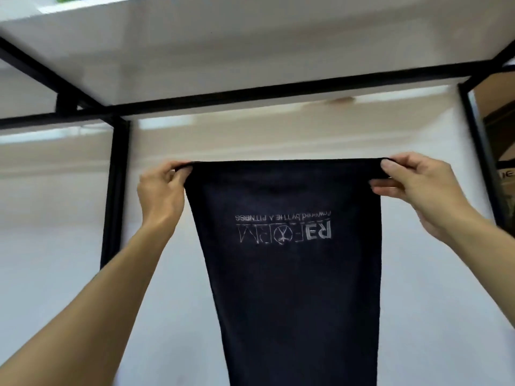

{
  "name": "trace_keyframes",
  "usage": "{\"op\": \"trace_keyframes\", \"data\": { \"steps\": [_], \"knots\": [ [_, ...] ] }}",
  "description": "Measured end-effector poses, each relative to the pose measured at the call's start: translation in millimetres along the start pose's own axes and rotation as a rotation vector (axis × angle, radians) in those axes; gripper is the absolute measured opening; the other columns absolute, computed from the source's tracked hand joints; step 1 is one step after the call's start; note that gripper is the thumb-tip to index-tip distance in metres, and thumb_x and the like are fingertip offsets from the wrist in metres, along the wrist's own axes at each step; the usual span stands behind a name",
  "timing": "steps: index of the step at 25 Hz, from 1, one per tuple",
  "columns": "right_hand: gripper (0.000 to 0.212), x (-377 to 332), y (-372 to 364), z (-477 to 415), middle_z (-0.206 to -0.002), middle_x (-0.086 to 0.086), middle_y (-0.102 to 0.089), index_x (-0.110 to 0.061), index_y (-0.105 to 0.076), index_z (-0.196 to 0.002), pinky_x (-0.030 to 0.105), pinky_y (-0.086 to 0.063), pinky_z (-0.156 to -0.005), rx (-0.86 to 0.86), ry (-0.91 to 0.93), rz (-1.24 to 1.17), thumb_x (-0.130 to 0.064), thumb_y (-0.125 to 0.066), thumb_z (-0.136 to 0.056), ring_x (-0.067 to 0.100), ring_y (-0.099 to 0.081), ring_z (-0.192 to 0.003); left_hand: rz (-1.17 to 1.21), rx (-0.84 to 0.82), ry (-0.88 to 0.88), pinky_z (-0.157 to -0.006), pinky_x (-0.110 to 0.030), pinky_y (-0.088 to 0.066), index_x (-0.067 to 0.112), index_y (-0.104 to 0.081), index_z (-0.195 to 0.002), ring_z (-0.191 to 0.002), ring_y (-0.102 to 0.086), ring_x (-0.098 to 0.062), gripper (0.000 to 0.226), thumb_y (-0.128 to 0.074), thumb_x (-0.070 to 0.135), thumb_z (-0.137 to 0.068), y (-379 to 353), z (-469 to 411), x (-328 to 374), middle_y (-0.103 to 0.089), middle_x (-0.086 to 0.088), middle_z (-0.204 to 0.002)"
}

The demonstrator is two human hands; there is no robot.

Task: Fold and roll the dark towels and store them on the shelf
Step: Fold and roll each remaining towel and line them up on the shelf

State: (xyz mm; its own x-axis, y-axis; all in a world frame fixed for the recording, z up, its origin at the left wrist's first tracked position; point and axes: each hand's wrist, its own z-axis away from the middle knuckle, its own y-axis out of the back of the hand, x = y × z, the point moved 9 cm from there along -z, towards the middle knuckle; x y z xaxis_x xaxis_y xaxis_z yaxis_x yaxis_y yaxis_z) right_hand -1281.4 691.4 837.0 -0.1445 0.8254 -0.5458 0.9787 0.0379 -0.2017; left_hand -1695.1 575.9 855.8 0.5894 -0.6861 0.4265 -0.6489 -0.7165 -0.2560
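Against white shelf (250, 51), dark towel (292, 274) hangs from left hand (161, 190) and right hand (415, 188).

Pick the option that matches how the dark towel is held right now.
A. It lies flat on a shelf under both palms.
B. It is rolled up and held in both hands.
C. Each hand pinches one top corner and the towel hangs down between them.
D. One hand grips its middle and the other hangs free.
C: the left hand and right hand each pinch a top corner of the dark towel, which hangs unrolled with its printed logo upside down.

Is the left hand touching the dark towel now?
Touching. The head view shows the left hand pinching the top left corner of the dark towel.
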Motion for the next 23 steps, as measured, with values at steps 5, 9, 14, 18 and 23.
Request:
{"op": "trace_keyframes", "data": {
  "steps": [5, 9, 14, 18, 23],
  "knots": [
    [0.012, -15, 24, 67, -0.066, -0.006, -0.06, -0.019, -0.066, -0.081, 0.017, -0.041, -0.043, -0.008, -0.055, 0.122, -0.015, -0.063, -0.092, 0.007, -0.047, -0.049, 0.237, -0.118, 0.223, -0.059, -0.025, -0.053, 0.027, -0.072, -0.083, -0.063, -0.062, -0.008, 0.018, -0.063, 0.014, -0.092, 29, 68, -20, -0.07, 0.006, -0.072],
    [0.014, 8, 29, 109, -0.068, -0.005, -0.055, -0.019, -0.067, -0.077, 0.016, -0.03, -0.043, -0.069, -0.172, 0.237, -0.015, -0.065, -0.09, 0.007, -0.037, -0.054, 0.245, -0.119, 0.352, -0.07, -0.029, -0.05, 0.028, -0.073, -0.081, -0.076, -0.064, -0.01, 0.014, -0.065, 0.02, -0.09, 45, 117, -56, -0.072, 0.007, -0.081],
    [0.012, 102, 46, 168, -0.066, -0.012, -0.057, -0.018, -0.071, -0.08, 0.021, -0.035, -0.059, -0.145, -0.415, 0.457, -0.019, -0.064, -0.09, 0.007, -0.043, -0.061, 0.02, -0.254, 0.582, -0.082, -0.037, -0.056, 0.03, -0.072, -0.079, -0.083, -0.068, -0.015, 0.01, -0.068, 0.026, -0.087, 36, 203, -146, -0.075, 0.004, -0.088],
    [0.01, 241, 71, 240, -0.091, -0.002, -0.067, -0.015, -0.069, -0.089, 0.029, -0.043, -0.076, -0.194, -0.668, 0.68, -0.02, -0.06, -0.092, 0.017, -0.061, -0.088, -0.238, -0.423, 0.857, -0.069, -0.035, -0.058, 0.019, -0.071, -0.081, -0.08, -0.067, -0.023, 0.01, -0.066, 0.023, -0.089, 19, 315, -250, -0.071, -0.004, -0.085],
    [0.02, 386, 72, 328, -0.101, 0.005, -0.063, -0.013, -0.059, -0.099, 0.031, -0.046, -0.078, -0.367, -0.942, 0.716, -0.025, -0.042, -0.099, 0.019, -0.059, -0.091, -0.294, -0.598, 1.138, -0.053, -0.029, -0.052, 0.01, -0.068, -0.088, -0.067, -0.059, -0.021, 0.012, -0.061, 0.017, -0.094, 0, 439, -353, -0.065, -0.012, -0.089]
  ]
}}
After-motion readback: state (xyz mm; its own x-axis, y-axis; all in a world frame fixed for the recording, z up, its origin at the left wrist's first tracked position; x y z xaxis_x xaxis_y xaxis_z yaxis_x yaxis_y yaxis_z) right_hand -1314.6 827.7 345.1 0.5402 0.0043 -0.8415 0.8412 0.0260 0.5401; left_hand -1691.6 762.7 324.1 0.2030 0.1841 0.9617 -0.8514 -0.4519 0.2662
